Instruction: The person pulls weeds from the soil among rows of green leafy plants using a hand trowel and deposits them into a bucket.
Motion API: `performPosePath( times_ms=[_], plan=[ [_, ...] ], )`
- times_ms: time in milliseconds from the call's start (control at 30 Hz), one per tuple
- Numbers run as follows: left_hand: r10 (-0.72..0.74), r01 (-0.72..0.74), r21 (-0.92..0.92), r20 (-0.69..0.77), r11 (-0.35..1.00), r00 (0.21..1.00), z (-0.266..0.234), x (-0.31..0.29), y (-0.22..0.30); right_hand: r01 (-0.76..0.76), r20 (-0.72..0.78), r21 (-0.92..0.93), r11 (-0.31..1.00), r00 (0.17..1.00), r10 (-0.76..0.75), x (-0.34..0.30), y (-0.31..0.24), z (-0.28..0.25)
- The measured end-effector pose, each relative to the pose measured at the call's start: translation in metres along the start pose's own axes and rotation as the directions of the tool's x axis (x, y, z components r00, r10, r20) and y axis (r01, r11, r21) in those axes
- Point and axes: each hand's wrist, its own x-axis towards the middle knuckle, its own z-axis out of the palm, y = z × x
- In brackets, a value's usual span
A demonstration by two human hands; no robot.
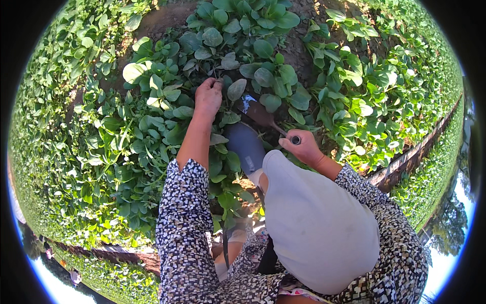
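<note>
My left hand (pixel 208 98) reaches in among broad-leaved green plants, its fingers pinched on the thin stem of a leafy plant (pixel 230 62). Wrapped round the handle of a hand trowel (pixel 260 113) is my right hand (pixel 304 146), with the round handle end showing at the thumb. The trowel's brown blade slants up and left, and its tip flashes bright close to the soil. A greyish leaf (pixel 236 89) hangs between my left fingers and the blade. Leaves cover the base of the pinched stem.
My dark shoe (pixel 245 147) stands among the plants just below the blade. A pale rounded cloth shape (pixel 321 223) covers much of the lower right. Dense leafy rows (pixel 66 147) spread on both sides, with bare soil (pixel 167 23) at the top. A brown strip (pixel 405 159) borders the right.
</note>
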Motion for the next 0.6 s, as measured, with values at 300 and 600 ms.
performPosePath(
  times_ms=[300, 600],
  plan=[
    [0.220, -0.474, 0.512, 0.479, 0.716, 0.850, 0.034, -0.013, 0.060, -0.041, -0.165, -0.152, 0.988, 0.986, 0.016, -0.054, 0.008, -0.031],
    [0.248, -0.578, 0.695, 0.525, 0.428, 0.814, 0.097, -0.044, 0.022, -0.035, -0.089, -0.245, 0.969, 0.996, 0.014, -0.081, 0.015, -0.048]
  ],
)
